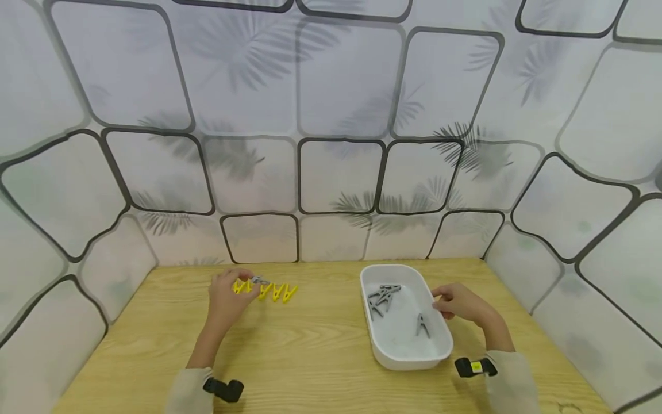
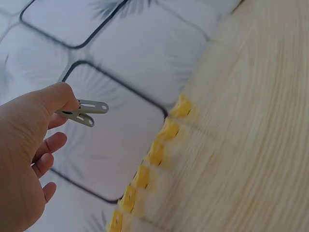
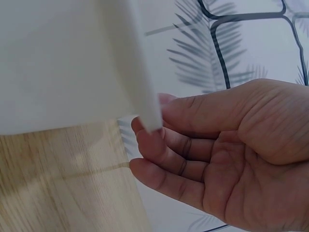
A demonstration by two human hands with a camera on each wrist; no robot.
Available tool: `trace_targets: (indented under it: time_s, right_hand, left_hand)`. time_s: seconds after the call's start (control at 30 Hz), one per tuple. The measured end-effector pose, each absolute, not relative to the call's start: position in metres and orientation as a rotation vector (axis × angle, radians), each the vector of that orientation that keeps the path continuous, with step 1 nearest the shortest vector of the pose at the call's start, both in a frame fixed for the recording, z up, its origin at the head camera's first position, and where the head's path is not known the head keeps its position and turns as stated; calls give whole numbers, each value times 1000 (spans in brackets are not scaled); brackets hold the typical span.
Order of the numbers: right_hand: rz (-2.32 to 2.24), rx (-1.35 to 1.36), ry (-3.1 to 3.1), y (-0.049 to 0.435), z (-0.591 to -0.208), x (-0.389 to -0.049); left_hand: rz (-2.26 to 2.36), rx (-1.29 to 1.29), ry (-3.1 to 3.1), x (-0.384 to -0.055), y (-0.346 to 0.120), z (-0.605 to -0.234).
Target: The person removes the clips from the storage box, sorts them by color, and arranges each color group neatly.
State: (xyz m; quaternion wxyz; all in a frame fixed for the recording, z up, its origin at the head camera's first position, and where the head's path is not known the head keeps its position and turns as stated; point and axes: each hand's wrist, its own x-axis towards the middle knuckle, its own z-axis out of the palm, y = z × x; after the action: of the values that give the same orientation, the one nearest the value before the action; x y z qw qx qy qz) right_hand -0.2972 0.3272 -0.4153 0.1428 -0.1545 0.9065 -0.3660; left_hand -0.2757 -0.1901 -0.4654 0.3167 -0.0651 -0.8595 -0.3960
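Observation:
My left hand [image 1: 227,296] pinches a grey clothespin [image 2: 87,110] between thumb and forefinger, its two handle ends pointing away from the palm. Just beyond and under that hand runs a row of several yellow clothespins [image 1: 277,292] on the table; the left wrist view shows them lined up side by side [image 2: 156,153]. At the right, my right hand [image 1: 459,301] grips the rim of a white plastic tub [image 1: 385,359], thumb on one side of the wall and fingers on the other. Inside the tub lie several grey clothespins [image 1: 384,294], most bunched on its left, one apart [image 1: 422,325].
The wooden table [image 1: 310,356] carries all of this. Patterned fabric walls [image 1: 341,178] enclose its back and both sides, and the yellow row lies near the back edge. A black strap mount [image 1: 223,390] sits on each forearm.

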Motion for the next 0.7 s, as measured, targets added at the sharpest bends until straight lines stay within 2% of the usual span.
trace_targets:
  time_s: [0.23, 0.7]
  right_hand:
    - [-1060, -436, 2609, 330, -415, -296]
    - [-1064, -412, 2613, 327, -414, -296]
  left_hand:
    - [-1101, -40, -2218, -260, -223, -471]
    - [-1113, 185, -2359, -246, -252, -485]
